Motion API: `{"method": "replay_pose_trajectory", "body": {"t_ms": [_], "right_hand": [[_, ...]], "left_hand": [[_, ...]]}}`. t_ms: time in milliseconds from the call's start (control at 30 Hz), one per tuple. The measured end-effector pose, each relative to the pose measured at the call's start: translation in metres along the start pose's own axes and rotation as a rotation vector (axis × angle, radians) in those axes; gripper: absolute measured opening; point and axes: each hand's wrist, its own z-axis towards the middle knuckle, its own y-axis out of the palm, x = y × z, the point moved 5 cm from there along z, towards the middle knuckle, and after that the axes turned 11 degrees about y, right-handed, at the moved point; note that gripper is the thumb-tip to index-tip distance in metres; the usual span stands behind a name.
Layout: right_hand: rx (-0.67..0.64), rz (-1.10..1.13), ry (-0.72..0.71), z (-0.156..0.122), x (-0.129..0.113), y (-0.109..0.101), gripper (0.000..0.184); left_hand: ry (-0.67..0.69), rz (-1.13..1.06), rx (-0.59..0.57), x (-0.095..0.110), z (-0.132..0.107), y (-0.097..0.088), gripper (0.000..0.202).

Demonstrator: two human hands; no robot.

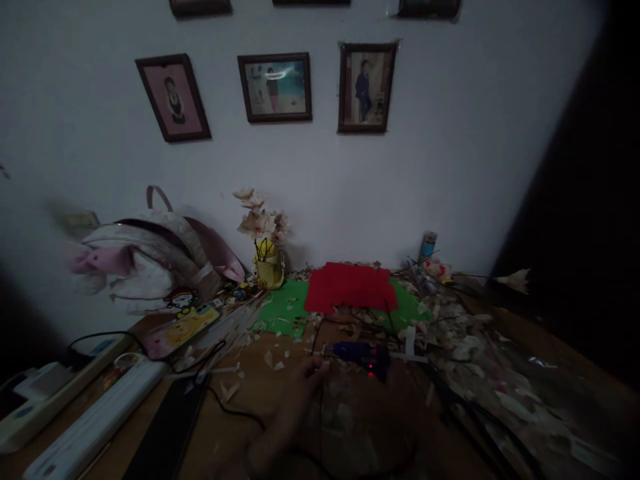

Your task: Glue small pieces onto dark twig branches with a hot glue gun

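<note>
On the white wall (320, 160) hang framed photographs (275, 87), above a wooden desk (240, 373). A pale backpack (145, 263) leans at the left side, and a red paper sheet (349, 287) lies partly over a green paper sheet (283, 308), beside many scattered pale scraps (480, 360). A small yellow vase (269, 265) stands behind them. The blue glue gun (361, 359) lies on the desk just beside the left hand (300, 393). Its fingers (315, 365) are narrow together, but the view is dark, so I cannot tell if they hold the thin black cord (321, 413).
</note>
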Motion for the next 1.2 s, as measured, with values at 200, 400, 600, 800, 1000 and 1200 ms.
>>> {"method": "replay_pose_trajectory", "body": {"t_ms": [200, 400, 600, 800, 1000, 1200], "right_hand": [[0.009, -0.004, 0.009, 0.0012, 0.0022, 0.0017, 0.041], [-0.020, 0.033, -0.057, -0.0013, -0.0049, -0.0034, 0.040], [-0.015, 0.041, -0.044, -0.0015, -0.0043, -0.0035, 0.039], [0.014, 0.012, 0.006, 0.0005, -0.0003, -0.0017, 0.038], [0.006, 0.012, 0.000, -0.0003, -0.0012, -0.0009, 0.036], [-0.008, 0.023, -0.023, 0.0004, -0.0031, -0.0020, 0.033]], "left_hand": [[-0.036, -0.067, -0.015, -0.0089, 0.0002, 0.0027, 0.037], [-0.051, -0.084, -0.020, -0.0101, 0.0001, 0.0023, 0.038], [-0.019, -0.084, -0.007, -0.0086, 0.0016, 0.0011, 0.039], [-0.057, -0.068, -0.041, -0.0100, 0.0012, 0.0025, 0.039], [-0.032, -0.074, -0.048, -0.0063, 0.0012, 0.0032, 0.042], [-0.022, -0.043, -0.025, -0.0060, 0.0025, 0.0013, 0.042]]}}
